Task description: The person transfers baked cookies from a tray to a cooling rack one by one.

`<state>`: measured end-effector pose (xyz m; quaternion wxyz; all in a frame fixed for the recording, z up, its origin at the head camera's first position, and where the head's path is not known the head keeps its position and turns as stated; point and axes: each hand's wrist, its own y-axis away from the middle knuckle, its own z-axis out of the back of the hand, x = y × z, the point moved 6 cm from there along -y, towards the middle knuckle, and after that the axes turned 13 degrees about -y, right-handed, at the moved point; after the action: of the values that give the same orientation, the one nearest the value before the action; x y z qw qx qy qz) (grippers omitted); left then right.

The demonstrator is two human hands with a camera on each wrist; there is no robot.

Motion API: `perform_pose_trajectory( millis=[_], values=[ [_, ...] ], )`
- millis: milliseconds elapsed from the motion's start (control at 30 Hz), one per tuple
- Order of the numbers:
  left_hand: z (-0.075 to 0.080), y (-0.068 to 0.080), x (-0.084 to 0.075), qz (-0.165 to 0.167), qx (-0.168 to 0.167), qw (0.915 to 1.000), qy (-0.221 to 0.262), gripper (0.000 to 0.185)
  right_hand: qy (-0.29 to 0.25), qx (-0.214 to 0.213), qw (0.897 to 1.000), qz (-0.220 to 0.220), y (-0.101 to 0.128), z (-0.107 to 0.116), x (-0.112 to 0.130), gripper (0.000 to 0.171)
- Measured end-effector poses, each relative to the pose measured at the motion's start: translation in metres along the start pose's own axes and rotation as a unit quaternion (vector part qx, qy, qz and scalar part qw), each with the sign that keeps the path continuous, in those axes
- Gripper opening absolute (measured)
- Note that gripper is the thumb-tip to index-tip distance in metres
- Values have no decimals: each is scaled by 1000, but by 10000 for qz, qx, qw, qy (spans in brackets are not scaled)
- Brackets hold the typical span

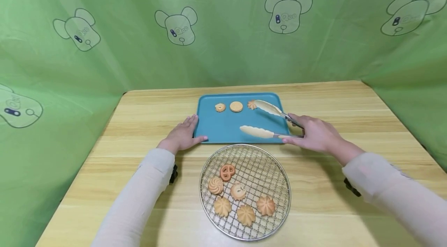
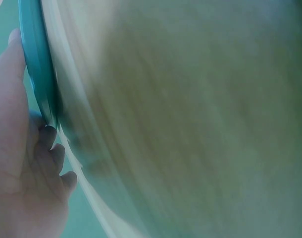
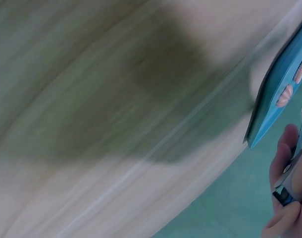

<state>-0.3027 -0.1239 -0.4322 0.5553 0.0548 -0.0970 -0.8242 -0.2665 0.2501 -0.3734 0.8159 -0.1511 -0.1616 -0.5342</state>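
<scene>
My left hand (image 1: 180, 134) rests against the left edge of a blue tray (image 1: 223, 128), its thumb over the front corner and its fingers extended along the side. In the left wrist view the left hand (image 2: 22, 148) touches the rim. My right hand (image 1: 319, 134) holds metal tongs (image 1: 267, 108) with cream scalloped tips, spread apart over the tray's right part. The upper tip is at a star-shaped cookie (image 1: 252, 105), partly covering it; I cannot tell whether it touches. A round biscuit (image 1: 236, 106) and a ring-like cookie (image 1: 220, 107) lie in the same row.
A round wire rack (image 1: 276, 177) stands in front of the tray. On it lie a pretzel-shaped cookie (image 1: 227, 172), a swirl cookie (image 1: 215, 185), a ring-like cookie (image 1: 238, 191) and several flower-shaped cookies (image 1: 246, 215). Green fabric (image 1: 230, 64) hangs around the wooden table (image 1: 157, 109).
</scene>
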Motion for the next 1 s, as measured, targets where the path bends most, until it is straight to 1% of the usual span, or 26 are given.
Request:
perform_pose_trajectory(
  millis=[200,433,567,767,1000],
  values=[
    [1,0,0,13,11,10000,2,92,-133,112,9978,-645,-9,-3,-3,103],
    [1,0,0,-12,-30,10000,-23,92,-101,135,9941,-1071,-19,-7,-3,108],
    [1,0,0,-20,-47,10000,-20,92,-87,183,9922,-1226,-23,-7,-2,108],
    [0,0,1,-15,-21,10000,-14,92,-85,180,9911,-1317,-28,-10,-3,110],
    [0,0,1,-36,-37,10000,-11,93,-164,145,9891,-1454,-31,-12,-7,106]
  ],
)
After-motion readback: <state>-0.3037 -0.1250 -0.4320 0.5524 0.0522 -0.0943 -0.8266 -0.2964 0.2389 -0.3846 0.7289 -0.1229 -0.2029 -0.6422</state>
